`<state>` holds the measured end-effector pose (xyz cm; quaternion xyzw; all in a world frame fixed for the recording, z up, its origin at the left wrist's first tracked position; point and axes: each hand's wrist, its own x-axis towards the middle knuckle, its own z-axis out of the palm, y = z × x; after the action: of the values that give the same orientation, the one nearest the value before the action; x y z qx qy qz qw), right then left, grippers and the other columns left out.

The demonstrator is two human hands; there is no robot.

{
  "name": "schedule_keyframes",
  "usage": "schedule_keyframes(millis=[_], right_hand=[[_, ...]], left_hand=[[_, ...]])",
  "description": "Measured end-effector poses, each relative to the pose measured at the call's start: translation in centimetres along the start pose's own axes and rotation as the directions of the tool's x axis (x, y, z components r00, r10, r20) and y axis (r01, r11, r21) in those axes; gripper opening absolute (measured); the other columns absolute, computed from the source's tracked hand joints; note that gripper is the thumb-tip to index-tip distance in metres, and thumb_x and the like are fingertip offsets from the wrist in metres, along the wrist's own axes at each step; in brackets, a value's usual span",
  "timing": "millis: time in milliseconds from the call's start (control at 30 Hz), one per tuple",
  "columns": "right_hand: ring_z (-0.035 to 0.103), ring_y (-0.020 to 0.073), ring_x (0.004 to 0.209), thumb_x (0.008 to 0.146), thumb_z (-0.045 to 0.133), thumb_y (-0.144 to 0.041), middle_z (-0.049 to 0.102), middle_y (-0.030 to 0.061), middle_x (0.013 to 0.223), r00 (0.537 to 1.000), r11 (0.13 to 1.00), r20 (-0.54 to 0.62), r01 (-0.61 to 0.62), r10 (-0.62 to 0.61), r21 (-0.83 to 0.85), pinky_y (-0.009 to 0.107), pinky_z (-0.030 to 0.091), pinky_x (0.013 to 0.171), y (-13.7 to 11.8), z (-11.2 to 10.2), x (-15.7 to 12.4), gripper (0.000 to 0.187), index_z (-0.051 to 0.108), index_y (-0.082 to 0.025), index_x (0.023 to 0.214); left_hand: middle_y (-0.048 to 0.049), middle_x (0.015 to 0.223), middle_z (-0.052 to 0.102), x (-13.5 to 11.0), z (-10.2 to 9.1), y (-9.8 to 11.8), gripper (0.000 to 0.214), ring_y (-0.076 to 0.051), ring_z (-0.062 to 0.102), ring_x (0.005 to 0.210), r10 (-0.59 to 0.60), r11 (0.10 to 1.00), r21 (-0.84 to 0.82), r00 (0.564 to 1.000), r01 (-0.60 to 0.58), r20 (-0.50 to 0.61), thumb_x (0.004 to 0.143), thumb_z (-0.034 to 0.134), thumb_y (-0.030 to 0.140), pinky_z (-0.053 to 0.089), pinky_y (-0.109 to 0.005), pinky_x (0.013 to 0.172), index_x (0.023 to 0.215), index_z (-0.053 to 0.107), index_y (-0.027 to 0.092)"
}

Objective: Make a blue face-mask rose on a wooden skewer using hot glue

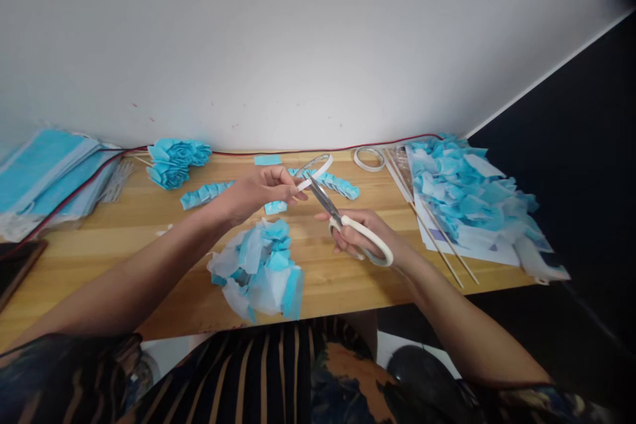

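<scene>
My left hand [273,187] is closed on a narrow roll of white tape [322,167], held up above the middle of the table. In my right hand [360,230] is a pair of scissors [365,238] with white handles. The blades point up and left and meet the tape close to my left fingertips. Beneath and beyond the hands lie pleated blue strips [340,184] and a small blue piece [275,207]. Nearer to me a loose heap of blue and white cut pieces [261,268] rests on the wood.
Blue folded flowers [176,158] and a stack of blue sheets [47,169] are at the left. A second tape roll [369,159], thin sticks [442,238] and a large blue pile [462,189] lie right. A dark red cord [318,148] runs along the wall.
</scene>
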<state>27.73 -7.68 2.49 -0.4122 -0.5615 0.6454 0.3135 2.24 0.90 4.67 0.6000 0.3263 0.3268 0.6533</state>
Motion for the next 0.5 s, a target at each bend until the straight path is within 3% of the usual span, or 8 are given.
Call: schedule_keyframes(millis=[200,300,500], right_hand=[[0.044,0.0052,0.048,0.075,0.078,-0.071,0.052,-0.0070,0.066,1.000,1.000,0.004,-0.003,0.003,0.009,0.032,0.056,0.071,-0.30,0.25,-0.05,0.077,0.073,-0.016,0.129],[0.042,0.0049,0.048,0.075,0.080,-0.068,0.052,-0.0074,0.065,1.000,0.999,0.006,0.012,-0.013,0.035,0.032,0.056,0.073,-0.30,0.32,-0.12,0.076,0.073,-0.016,0.129],[0.041,0.0054,0.044,0.078,0.076,-0.069,0.057,-0.0045,0.062,0.998,0.997,-0.058,-0.040,0.036,-0.059,0.024,0.039,0.048,0.04,0.27,-0.31,0.077,0.072,-0.012,0.130]], left_hand=[[-0.0042,0.076,0.077,-0.14,0.13,0.46,0.022,-0.015,0.071,0.076,-0.032,0.999,-0.015,0.999,0.032,0.011,0.076,0.085,0.027,0.055,-0.028,0.077,0.071,0.068,0.015],[-0.0037,0.077,0.078,-0.17,0.09,0.44,0.020,-0.015,0.072,0.077,-0.051,0.998,-0.023,0.998,0.052,0.046,0.077,0.084,0.027,0.056,-0.030,0.080,0.072,0.068,0.016],[-0.0068,0.089,0.080,-0.22,-0.41,0.00,0.020,-0.015,0.073,0.082,-0.044,0.999,-0.015,0.994,0.045,0.098,0.079,0.085,0.028,0.056,-0.028,0.080,0.076,0.070,0.015]])
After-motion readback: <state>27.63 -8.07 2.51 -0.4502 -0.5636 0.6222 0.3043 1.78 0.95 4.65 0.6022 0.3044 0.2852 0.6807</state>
